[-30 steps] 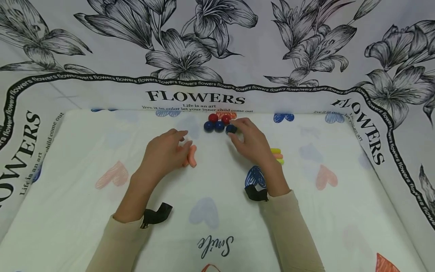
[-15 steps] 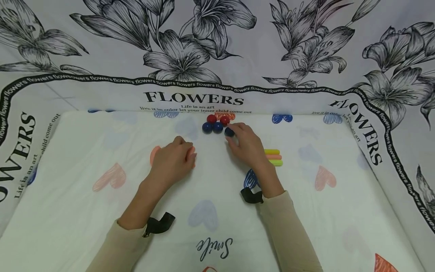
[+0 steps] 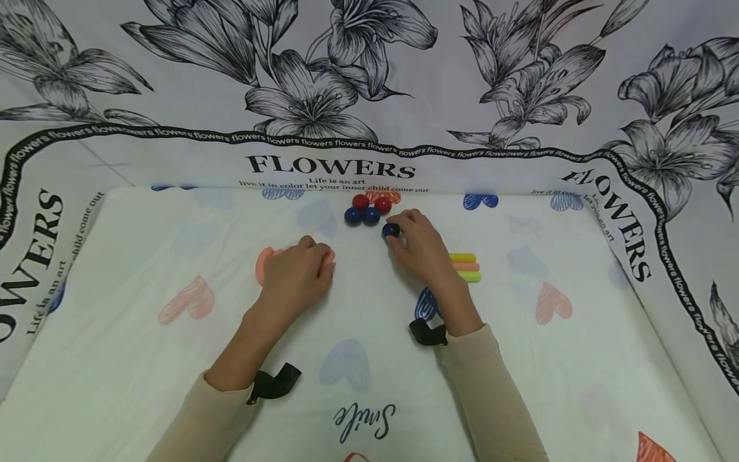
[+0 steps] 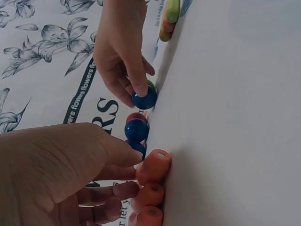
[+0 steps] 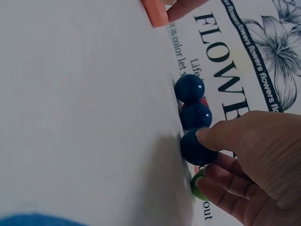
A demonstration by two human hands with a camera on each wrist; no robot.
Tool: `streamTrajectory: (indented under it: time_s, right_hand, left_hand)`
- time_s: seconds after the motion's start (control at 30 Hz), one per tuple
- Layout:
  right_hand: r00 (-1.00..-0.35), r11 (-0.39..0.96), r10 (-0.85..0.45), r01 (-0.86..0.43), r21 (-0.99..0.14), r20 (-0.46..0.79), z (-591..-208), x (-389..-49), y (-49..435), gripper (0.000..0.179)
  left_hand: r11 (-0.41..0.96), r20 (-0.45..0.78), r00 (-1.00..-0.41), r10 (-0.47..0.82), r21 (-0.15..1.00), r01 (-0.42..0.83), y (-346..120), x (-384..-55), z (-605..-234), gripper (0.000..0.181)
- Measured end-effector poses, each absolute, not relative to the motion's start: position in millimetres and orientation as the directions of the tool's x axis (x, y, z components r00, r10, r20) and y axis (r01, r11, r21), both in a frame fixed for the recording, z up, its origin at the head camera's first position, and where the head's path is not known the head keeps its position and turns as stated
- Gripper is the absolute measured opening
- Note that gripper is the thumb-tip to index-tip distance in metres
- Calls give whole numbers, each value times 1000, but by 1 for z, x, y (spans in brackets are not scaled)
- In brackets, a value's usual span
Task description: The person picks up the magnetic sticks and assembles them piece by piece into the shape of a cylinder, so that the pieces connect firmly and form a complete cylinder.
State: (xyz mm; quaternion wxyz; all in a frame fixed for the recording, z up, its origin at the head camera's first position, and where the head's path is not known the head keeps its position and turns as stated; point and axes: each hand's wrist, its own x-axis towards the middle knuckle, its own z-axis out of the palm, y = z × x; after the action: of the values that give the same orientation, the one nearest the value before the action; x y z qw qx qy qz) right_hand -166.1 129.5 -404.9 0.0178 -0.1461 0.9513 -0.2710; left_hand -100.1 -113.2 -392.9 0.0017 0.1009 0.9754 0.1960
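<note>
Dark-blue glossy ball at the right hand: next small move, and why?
Probably slide the dark-blue glossy ball slightly forward and leftward with the right hand, to line up with the other two dark-blue balls. In the head view it sits on the near side of their line, a gap between, and the hand pinches it.
</note>
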Motion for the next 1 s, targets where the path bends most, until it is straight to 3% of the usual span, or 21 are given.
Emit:
streamTrajectory:
  time_s: [0.3, 0.47, 0.7, 0.83, 1.0]
  right_hand:
    - [-957, 810, -291, -242, -535, -8, -399, -165, 133, 37]
    - [-954, 795, -300, -242, -556, -12, -401, -166, 129, 37]
    - [-951, 797, -310, -253, -549, -12, -406, -164, 124, 39]
    - [-947, 791, -322, -277, -545, 14, -405, -165, 125, 40]
    - [-941, 787, -337, -285, -547, 6, -404, -167, 126, 40]
  left_hand:
    - [885, 90, -967, 237, 389, 254, -101, -97, -398, 14]
    - [890, 81, -972, 221, 390, 235, -100, -95, -397, 28]
    - [875, 137, -961, 239, 398, 274, -99, -89, -396, 31]
    - [845, 149, -955, 255, 445, 295, -99, -92, -393, 24]
    - [797, 68, -971, 229, 560, 227, -104, -96, -382, 22]
